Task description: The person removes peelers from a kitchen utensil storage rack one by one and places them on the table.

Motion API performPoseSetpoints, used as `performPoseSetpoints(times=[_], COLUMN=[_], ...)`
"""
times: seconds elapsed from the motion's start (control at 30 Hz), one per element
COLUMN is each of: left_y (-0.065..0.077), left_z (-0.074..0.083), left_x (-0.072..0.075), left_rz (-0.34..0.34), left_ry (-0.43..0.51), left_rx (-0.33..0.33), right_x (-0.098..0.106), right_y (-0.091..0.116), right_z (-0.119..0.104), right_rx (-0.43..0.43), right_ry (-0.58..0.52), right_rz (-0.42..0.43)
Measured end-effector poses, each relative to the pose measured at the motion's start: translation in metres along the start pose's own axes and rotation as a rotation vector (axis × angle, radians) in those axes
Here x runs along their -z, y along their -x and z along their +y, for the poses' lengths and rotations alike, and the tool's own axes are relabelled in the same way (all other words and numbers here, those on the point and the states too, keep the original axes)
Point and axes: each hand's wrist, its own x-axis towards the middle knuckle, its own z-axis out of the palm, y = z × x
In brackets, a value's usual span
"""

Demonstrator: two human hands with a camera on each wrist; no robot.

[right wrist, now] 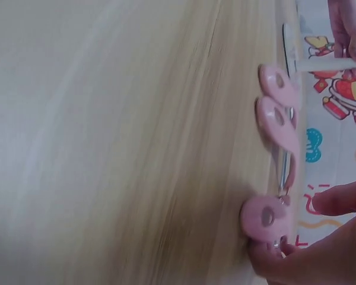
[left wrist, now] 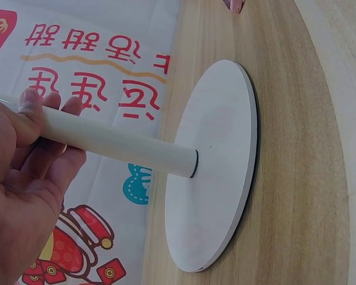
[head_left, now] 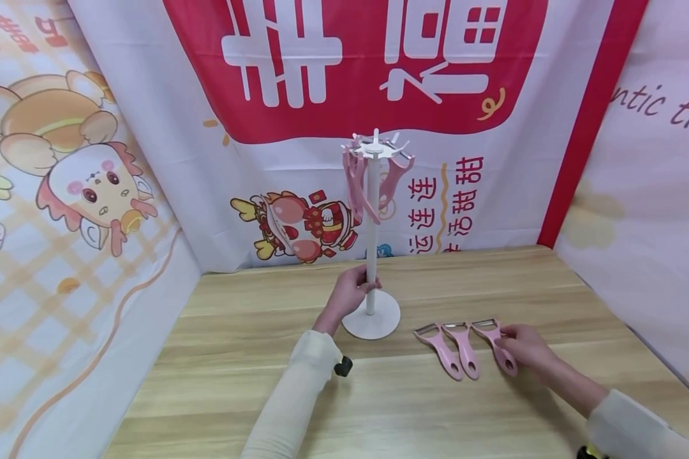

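A white utensil stand [head_left: 372, 242] with a round base and a ring of hooks stands upright on the table. My left hand [head_left: 350, 292] grips its pole low down, fingers and thumb wrapped round it, as the left wrist view also shows. Several pink peelers [head_left: 356, 182] hang from the hooks. Three more pink peelers lie to the right of the base: a left one [head_left: 443, 354], a middle one [head_left: 464, 350] and a right one [head_left: 505, 360]. At the right one is my right hand [head_left: 525, 347], fingers against its side and thumb held just above it.
The wooden table [head_left: 402, 408] runs back to a printed cloth wall [head_left: 298, 146], with more cloth at the left [head_left: 92, 255] and right [head_left: 637, 191]. The stand's white round base [left wrist: 216, 172] lies flat on the tabletop.
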Motion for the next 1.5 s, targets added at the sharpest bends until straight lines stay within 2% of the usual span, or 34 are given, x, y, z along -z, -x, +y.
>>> performPoseSetpoints(times=[0.27, 0.43, 0.83, 1.07, 1.5], left_y=[0.003, 0.003, 0.003, 0.002, 0.003], left_z=[0.002, 0.0, 0.0, 0.003, 0.002], left_x=[0.003, 0.002, 0.003, 0.004, 0.003], left_rz=[0.001, -0.001, -0.011, -0.012, -0.013], left_ry=[0.016, 0.015, 0.008, 0.009, 0.011], left_rx=[-0.016, -0.016, -0.007, 0.01, 0.018], right_x=[0.0, 0.009, 0.02, 0.023, 0.012], right_y=[0.006, 0.01, 0.0, -0.005, -0.024], right_z=[-0.015, -0.036, -0.096, -0.13, -0.169], right_rx=[0.048, 0.099, 0.313, 0.37, 0.492], right_ry=[-0.041, -0.088, -0.167, -0.225, -0.437], right_rz=[0.012, 0.032, 0.064, 0.03, -0.061])
